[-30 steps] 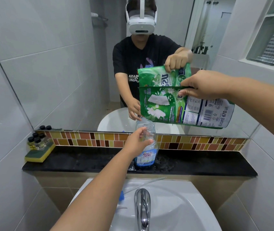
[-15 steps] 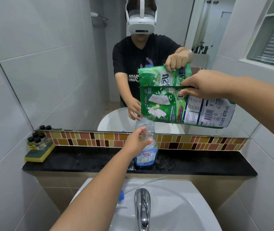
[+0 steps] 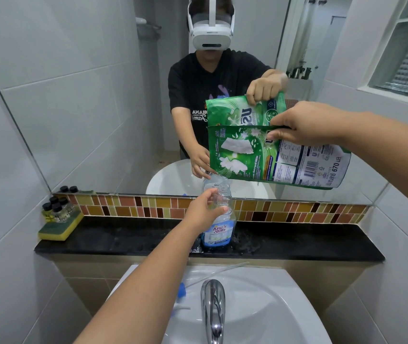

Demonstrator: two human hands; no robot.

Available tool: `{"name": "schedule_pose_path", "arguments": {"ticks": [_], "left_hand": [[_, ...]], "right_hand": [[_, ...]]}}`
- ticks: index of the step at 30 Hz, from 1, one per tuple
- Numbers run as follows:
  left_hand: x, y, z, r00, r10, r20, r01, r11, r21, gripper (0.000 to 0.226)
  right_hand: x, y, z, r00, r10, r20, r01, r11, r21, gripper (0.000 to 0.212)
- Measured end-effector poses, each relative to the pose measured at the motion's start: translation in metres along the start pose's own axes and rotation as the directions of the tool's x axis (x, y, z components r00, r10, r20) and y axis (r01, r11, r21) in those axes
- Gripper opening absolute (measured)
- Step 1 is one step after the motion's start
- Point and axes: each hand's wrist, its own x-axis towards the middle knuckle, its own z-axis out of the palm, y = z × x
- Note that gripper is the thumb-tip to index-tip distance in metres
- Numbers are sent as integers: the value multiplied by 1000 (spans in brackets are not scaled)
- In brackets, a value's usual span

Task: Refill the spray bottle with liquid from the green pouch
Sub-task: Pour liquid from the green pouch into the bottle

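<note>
My left hand (image 3: 204, 211) is wrapped around the neck of the spray bottle (image 3: 219, 219), which stands uncapped on the black ledge (image 3: 123, 240) near the middle of its front edge. My right hand (image 3: 305, 125) pinches the top edge of the green pouch (image 3: 272, 160), tipped so its lower corner hangs just above the bottle mouth. I should line that corner over the opening and tilt slowly, bracing the bottle against tipping.
</note>
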Motion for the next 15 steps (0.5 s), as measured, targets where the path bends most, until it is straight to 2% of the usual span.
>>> {"name": "schedule_pose_path", "arguments": {"ticks": [15], "left_hand": [[-1,1,-1,1000,13,-3,-13,1000,12,66]], "right_hand": [[-1,-1,-1,1000,10,19,-10,1000,-6,35]]}}
